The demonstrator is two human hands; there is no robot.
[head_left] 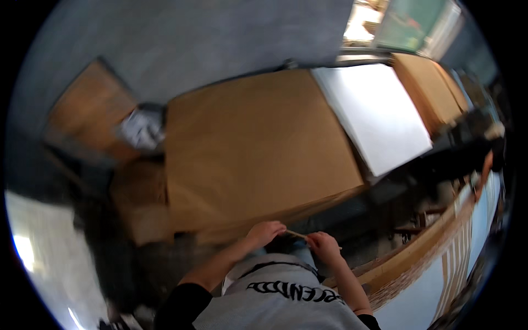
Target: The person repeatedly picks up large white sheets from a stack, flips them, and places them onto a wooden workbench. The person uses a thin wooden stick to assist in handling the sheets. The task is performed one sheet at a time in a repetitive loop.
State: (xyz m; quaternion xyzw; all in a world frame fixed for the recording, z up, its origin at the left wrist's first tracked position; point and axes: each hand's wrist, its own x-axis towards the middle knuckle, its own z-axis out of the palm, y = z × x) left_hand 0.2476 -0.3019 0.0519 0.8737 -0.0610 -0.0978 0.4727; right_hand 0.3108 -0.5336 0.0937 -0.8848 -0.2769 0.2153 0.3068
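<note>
In front of my body, at the near edge of a broad brown paper or cardboard sheet (256, 146), both hands grip one thin, light-brown strip (296, 234). My left hand (266, 233) is closed on its left end. Fingers of my right hand (325, 246) pinch it farther right, and a short tip seems to poke out past them. The strip runs nearly straight between the hands, sloping slightly down to the right. Whether it is wood, cord or folded paper is too small to tell.
A white stack of sheets (379, 113) lies right of the brown surface, with a cardboard box (426, 91) beyond it. A cardboard panel (93, 110) leans at the left wall. Nearby on the right stands a long pale-blue panel (418, 291) with a rough brown edge.
</note>
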